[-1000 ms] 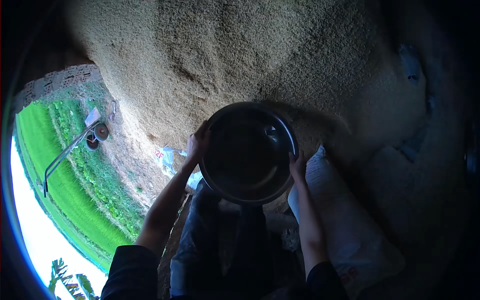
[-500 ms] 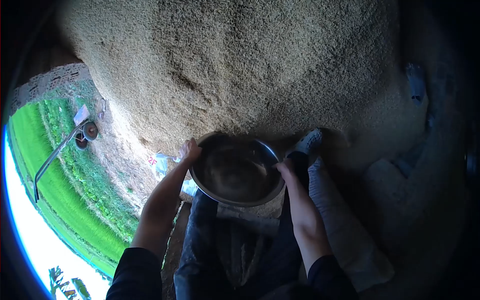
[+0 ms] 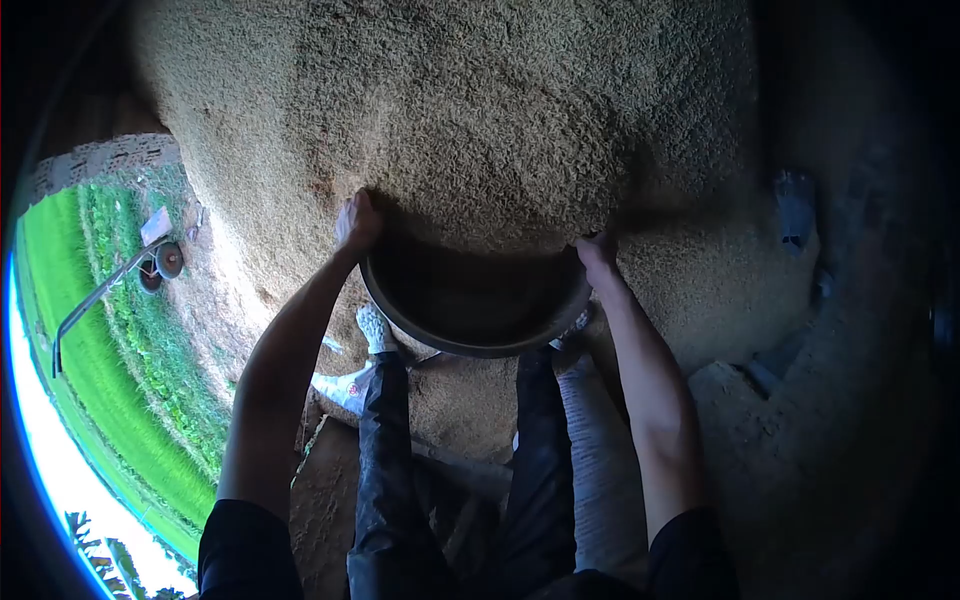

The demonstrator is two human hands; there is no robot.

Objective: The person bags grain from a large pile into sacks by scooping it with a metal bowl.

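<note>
A round metal basin [image 3: 470, 320] is pushed rim-first into the foot of a big heap of unhusked rice grain [image 3: 480, 130]. Its far rim is buried in the grain. My left hand [image 3: 357, 222] grips the basin's left rim, and my right hand [image 3: 598, 252] grips its right rim. Both arms are stretched forward over my dark trouser legs [image 3: 390, 450].
A filled white sack [image 3: 600, 460] lies by my right leg. White plastic bag scraps [image 3: 345, 385] lie left of my legs. A wheeled cart [image 3: 150, 265] stands at the left on the grain's edge beside green grass [image 3: 110, 370]. Another sack scrap [image 3: 795, 205] sits far right.
I have leaned forward and pushed the basin away from me, from over my legs into the base of the grain heap. Both hands stayed on its rim.
</note>
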